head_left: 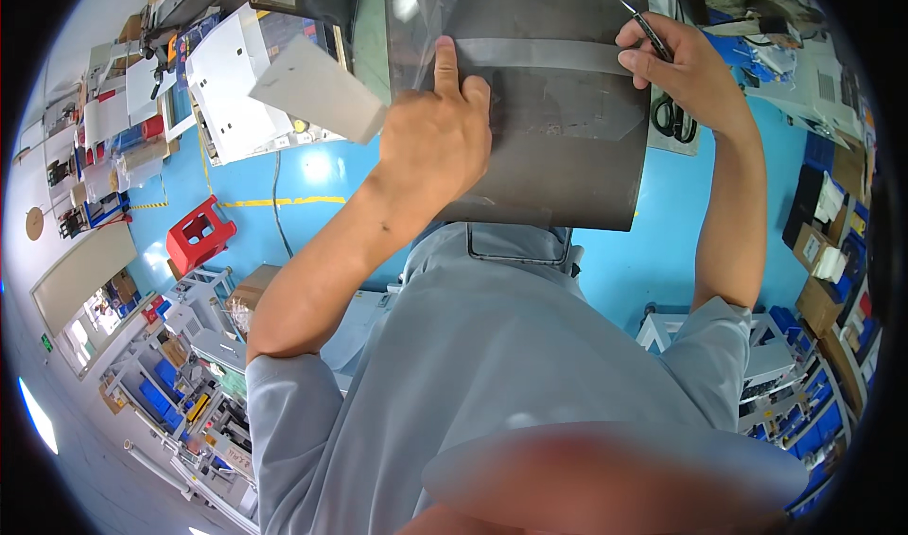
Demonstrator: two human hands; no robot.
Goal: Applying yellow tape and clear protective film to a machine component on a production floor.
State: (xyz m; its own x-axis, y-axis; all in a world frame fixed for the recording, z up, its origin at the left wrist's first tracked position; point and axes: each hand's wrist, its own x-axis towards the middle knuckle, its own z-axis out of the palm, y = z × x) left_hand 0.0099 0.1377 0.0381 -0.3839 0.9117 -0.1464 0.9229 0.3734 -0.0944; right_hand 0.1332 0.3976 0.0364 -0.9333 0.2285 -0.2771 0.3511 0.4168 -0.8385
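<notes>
My left hand (435,138) lies over the left side of a dark grey board (558,180). Its index finger stretches out onto the left end of a pale translucent strip (539,54), while the other fingers curl under; nothing shows in its grip. The strip runs across the board toward my right hand (695,76). Between thumb and fingers, my right hand pinches a slim black-handled tool (651,37) with a thin metal tip pointing up and left. Its fingertips are beside the strip's right end. Clear film (416,24) covers the board's upper left part.
Black-handled scissors (673,119) lie just right of the board. A pale flat panel (322,90) stands out at its left, near a cluttered white table (227,81). A red stool (200,235) stands on the blue floor. Shelves with boxes (821,294) line the right.
</notes>
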